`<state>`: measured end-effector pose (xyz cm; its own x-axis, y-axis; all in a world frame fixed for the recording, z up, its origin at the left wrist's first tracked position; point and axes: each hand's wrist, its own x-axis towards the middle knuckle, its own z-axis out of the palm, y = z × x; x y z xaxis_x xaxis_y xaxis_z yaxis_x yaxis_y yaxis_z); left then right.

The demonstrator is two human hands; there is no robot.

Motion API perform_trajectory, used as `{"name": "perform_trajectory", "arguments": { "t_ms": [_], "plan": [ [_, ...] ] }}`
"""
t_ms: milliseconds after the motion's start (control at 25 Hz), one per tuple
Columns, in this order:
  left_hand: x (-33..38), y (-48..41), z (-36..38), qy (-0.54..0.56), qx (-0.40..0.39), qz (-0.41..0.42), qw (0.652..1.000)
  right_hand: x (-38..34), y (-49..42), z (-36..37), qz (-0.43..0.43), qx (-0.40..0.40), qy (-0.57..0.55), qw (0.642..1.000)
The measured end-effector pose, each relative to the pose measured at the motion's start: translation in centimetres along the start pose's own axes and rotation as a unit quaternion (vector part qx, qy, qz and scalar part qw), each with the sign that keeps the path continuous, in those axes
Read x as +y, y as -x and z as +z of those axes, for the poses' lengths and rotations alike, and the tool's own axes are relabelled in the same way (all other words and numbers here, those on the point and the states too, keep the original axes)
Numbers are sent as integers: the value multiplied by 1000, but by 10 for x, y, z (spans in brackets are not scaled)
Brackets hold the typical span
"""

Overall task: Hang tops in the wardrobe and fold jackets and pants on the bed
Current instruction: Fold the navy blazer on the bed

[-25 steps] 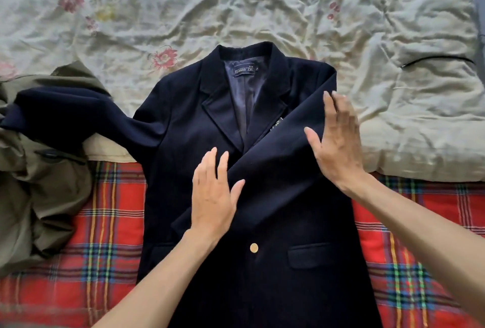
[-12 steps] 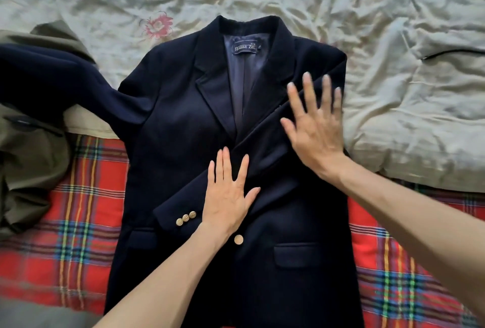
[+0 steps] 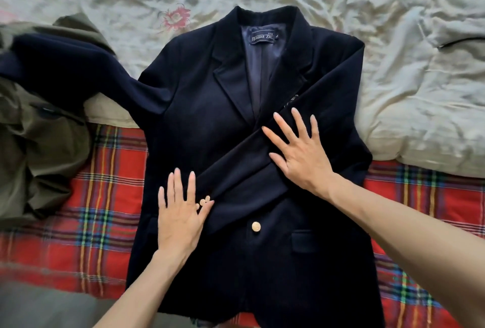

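Two flat hands press a navy jacket (image 3: 199, 107) lying face-up on the bed (image 3: 105, 196). One sleeve (image 3: 309, 117) is folded diagonally across its chest; the left hand (image 3: 179, 216), fingers spread, rests at the gold-buttoned cuff, and the right hand (image 3: 301, 154), fingers spread, sits mid-sleeve. The other sleeve lies outstretched.

Only bare skin shows of the person, uncovered from fingertips to the frame's edge. The slim, long-fingered left hand (image 3: 181, 218) joins a bare left forearm (image 3: 141, 288) at lower centre. The right hand (image 3: 301, 154) joins a bare right forearm (image 3: 406, 228) at lower right. The fingernails (image 3: 177, 170) are short and plain.
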<state>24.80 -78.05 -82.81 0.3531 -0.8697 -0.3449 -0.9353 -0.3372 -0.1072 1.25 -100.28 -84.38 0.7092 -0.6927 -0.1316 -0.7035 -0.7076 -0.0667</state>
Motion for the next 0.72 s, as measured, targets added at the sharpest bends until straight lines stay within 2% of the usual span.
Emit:
{"name": "perform_trajectory", "arguments": {
  "t_ms": [80, 200, 280, 320, 400, 440, 480, 520, 560, 600, 640, 720],
  "plan": [
    [-10, 1, 9, 12, -36, 11, 999, -26, 3, -5, 28, 9, -44, 999],
    [-12, -4, 5, 53, -66, 55, 995, -70, 15, -2, -37, -24, -41, 998],
    [-29, -5, -11, 187, -58, 56, 979, -89, 14, -1, 7, -43, -72, 996],
    [-39, -7, -28, 289, -43, 35, 956, -96, 13, -4, 46, -44, -96, 993],
    [-67, -26, -61, 437, 75, -76, 893, -120, 4, -16, 98, -4, -153, 983],
    [-85, -50, -77, 496, 128, -157, 844, -134, -9, -24, 96, 32, -176, 979],
    [-102, -78, -90, 574, 143, -249, 767, -148, -29, -29, 80, 64, -200, 975],
    [-120, -106, -100, 659, 130, -308, 674, -163, -55, -36, 56, 83, -217, 971],
    [-130, -133, -109, 733, 112, -333, 582, -174, -82, -40, 46, 92, -229, 968],
    [-138, -158, -117, 784, 83, -339, 514, -184, -114, -46, 55, 104, -246, 962],
    [-144, -180, -121, 806, 55, -337, 483, -191, -151, -51, 76, 117, -260, 955],
    [-147, -211, -121, 820, 13, -325, 472, -194, -213, -62, 97, 107, -238, 961]
  ]
}}
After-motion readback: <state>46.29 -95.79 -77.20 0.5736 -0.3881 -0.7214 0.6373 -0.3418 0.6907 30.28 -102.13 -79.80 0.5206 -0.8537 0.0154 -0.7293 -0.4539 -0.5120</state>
